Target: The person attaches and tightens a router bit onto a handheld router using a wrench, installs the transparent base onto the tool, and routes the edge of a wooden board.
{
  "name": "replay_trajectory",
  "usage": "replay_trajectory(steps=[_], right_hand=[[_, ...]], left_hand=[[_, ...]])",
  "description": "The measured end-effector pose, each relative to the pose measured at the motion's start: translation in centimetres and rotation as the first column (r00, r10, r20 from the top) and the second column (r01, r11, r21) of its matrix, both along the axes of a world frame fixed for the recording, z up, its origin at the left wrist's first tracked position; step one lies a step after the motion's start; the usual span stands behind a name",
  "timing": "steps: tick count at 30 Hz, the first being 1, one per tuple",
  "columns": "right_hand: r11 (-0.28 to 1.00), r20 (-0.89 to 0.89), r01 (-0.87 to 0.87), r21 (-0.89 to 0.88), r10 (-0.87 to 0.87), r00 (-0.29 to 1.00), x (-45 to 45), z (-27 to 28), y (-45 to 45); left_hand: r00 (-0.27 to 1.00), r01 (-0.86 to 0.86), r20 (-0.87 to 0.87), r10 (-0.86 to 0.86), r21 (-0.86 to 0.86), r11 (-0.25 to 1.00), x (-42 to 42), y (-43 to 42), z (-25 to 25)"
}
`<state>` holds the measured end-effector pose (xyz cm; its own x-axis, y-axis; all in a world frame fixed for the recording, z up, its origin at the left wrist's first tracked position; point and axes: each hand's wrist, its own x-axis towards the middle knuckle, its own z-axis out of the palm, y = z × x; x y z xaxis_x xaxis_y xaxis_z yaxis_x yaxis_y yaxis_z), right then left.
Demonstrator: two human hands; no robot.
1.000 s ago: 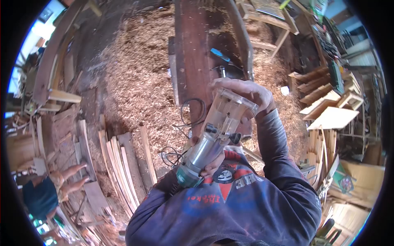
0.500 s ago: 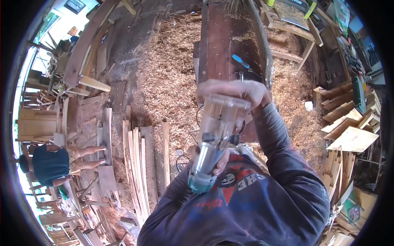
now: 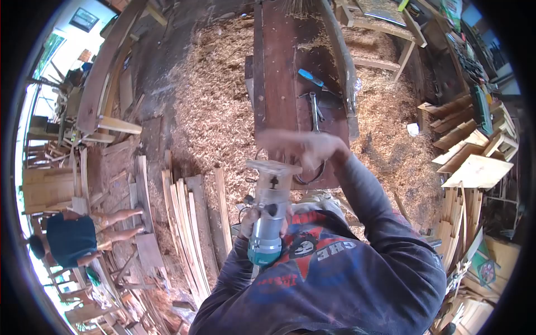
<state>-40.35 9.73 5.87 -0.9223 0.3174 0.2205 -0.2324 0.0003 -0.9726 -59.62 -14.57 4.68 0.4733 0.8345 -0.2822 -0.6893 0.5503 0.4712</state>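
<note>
My left hand (image 3: 249, 222) is wrapped round the metal body of a trim router (image 3: 269, 226). The router has a teal end cap at the bottom and a clear base pointing up and away from me. Just beyond that base is my right hand (image 3: 321, 149), blurred, its fingers stretched out to the left with nothing visible in them. I cannot tell whether it touches the base. Past my right hand, a spanner (image 3: 314, 109) lies on the reddish-brown wooden bench (image 3: 277, 72). A blue object (image 3: 310, 77) lies farther along it.
Wood shavings (image 3: 218, 106) cover the floor on both sides of the bench. Long boards (image 3: 184, 234) lie at left, where a person (image 3: 71, 239) in a dark shirt is. More timber (image 3: 474, 170) is stacked at right. A dark cord (image 3: 312, 177) hangs near the bench's front end.
My right hand has come off the router's clear base and its fingers have straightened. The router has moved slightly left, still in my left hand. The spanner now shows more fully.
</note>
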Motion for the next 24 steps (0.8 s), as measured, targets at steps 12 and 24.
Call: replay_trajectory(steps=[12,24], right_hand=[[0.511,0.538,-0.199,0.836,-0.835,0.117,-2.7,-25.0,19.7],[0.353,0.397,0.920,-0.170,-0.830,0.392,-10.1,-10.0,4.9]], left_hand=[[0.998,0.050,-0.035,-0.054,-0.104,0.993,-16.1,11.2,-1.7],[0.891,0.439,-0.137,-0.432,0.023,0.898,-19.2,26.9,-4.6]])
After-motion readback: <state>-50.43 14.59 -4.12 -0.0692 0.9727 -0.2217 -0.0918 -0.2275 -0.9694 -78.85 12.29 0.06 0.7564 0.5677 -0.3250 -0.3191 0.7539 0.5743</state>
